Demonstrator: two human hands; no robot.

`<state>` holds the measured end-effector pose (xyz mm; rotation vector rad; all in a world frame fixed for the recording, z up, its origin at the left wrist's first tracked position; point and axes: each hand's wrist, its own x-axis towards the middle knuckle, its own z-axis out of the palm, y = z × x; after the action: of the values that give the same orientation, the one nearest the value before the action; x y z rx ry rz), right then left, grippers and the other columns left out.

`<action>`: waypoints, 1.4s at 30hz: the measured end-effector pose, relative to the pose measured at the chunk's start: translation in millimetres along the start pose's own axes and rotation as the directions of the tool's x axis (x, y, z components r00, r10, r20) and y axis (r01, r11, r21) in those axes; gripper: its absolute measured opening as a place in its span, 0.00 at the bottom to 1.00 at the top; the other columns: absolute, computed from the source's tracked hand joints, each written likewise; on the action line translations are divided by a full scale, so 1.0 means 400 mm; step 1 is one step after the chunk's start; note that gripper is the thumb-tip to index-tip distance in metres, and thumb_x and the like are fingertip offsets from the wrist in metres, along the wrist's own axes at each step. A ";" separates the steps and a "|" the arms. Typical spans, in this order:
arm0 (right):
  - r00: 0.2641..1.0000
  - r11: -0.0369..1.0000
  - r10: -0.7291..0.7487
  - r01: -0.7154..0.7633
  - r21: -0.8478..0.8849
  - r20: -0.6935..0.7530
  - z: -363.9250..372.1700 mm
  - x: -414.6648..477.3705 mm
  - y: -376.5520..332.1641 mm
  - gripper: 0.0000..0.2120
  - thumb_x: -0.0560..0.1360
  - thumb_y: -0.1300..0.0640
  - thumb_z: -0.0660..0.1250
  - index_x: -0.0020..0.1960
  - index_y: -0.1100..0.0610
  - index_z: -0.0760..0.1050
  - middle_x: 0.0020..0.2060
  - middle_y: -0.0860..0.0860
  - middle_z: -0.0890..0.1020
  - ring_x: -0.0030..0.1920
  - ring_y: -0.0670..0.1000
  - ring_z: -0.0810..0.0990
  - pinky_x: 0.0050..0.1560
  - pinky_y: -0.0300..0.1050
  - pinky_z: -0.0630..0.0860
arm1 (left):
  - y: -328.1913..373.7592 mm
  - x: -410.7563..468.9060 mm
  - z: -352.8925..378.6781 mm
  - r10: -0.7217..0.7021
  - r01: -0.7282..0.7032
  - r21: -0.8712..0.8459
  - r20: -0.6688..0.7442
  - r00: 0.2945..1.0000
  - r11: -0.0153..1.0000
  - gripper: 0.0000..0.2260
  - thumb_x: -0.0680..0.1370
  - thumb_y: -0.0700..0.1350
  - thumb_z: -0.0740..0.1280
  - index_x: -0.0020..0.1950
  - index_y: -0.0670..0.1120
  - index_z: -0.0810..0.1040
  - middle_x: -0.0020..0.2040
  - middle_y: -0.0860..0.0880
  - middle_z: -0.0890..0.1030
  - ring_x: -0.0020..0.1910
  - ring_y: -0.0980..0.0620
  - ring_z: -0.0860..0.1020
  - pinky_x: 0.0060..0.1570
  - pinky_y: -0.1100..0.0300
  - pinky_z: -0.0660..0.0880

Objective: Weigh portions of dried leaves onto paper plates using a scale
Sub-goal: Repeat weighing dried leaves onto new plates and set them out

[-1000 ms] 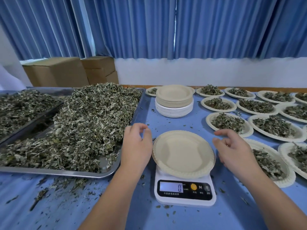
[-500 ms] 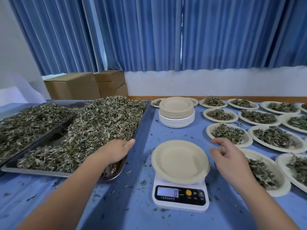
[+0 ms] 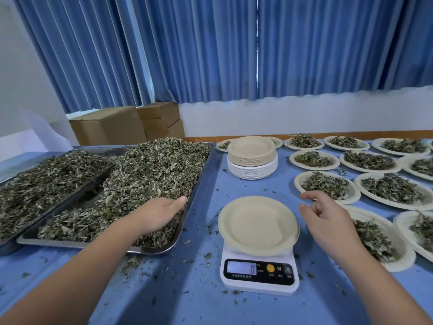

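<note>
One bare tan plate [image 3: 257,225] on scale [image 3: 259,275], near centre, reading 0 | left hand [image 3: 159,214] in crumbly grey-green leaves [image 3: 152,170], left tray [image 3: 198,184], fingers buried, grip unclear | right hand [image 3: 328,221] relaxed, holding nothing, right of plate

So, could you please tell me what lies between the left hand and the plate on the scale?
The head view shows the tray rim and a strip of blue tabletop scattered with leaf crumbs between the left hand and the plate.
</note>
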<state>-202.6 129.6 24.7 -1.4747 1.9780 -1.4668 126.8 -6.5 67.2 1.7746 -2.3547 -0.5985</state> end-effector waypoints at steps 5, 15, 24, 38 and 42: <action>0.999 0.999 -0.032 0.032 -0.017 0.002 0.001 0.001 -0.003 0.08 0.78 0.55 0.64 0.56 0.46 0.73 0.30 0.55 0.74 0.27 0.44 0.71 0.31 0.41 0.67 | -0.031 -0.035 0.024 0.041 -0.065 0.165 0.141 0.989 0.984 0.31 0.79 0.66 0.43 0.77 0.52 0.62 0.76 0.50 0.66 0.73 0.50 0.65 0.71 0.56 0.58; 0.996 0.995 -0.087 0.088 -0.039 0.035 0.009 -0.008 -0.011 0.08 0.78 0.57 0.64 0.54 0.47 0.74 0.26 0.49 0.72 0.29 0.44 0.71 0.34 0.42 0.67 | -0.049 -0.100 0.096 0.092 -0.100 0.246 0.045 0.995 0.964 0.29 0.80 0.65 0.44 0.79 0.55 0.55 0.75 0.51 0.66 0.71 0.50 0.67 0.66 0.56 0.64; 0.992 0.992 -0.114 0.116 -0.048 0.044 0.006 -0.011 -0.014 0.06 0.78 0.58 0.64 0.52 0.47 0.75 0.25 0.47 0.70 0.29 0.44 0.70 0.32 0.38 0.66 | -0.068 -0.122 0.122 0.253 -0.153 0.491 -0.144 0.957 0.857 0.28 0.74 0.68 0.40 0.48 0.51 0.72 0.40 0.56 0.69 0.39 0.55 0.69 0.39 0.58 0.64; 0.991 0.992 -0.118 0.120 -0.032 0.058 -0.002 -0.004 -0.005 0.11 0.78 0.58 0.64 0.45 0.42 0.74 0.23 0.45 0.70 0.28 0.44 0.69 0.31 0.39 0.68 | -0.073 -0.068 0.055 0.152 -0.146 0.060 -0.116 0.982 0.987 0.13 0.78 0.61 0.62 0.45 0.55 0.79 0.26 0.52 0.78 0.17 0.59 0.66 0.20 0.68 0.61; 0.993 0.993 -0.112 0.114 -0.025 0.045 0.000 -0.001 -0.004 0.09 0.78 0.59 0.63 0.46 0.45 0.75 0.23 0.46 0.70 0.27 0.45 0.69 0.30 0.33 0.67 | -0.038 -0.047 0.033 0.113 -0.114 -0.004 -0.121 0.986 0.993 0.11 0.78 0.58 0.63 0.46 0.53 0.79 0.20 0.51 0.74 0.15 0.59 0.68 0.17 0.69 0.62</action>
<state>-201.6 130.0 26.0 -1.6407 1.9256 -1.4440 141.4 10.9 51.8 1.6102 -2.3469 -0.4737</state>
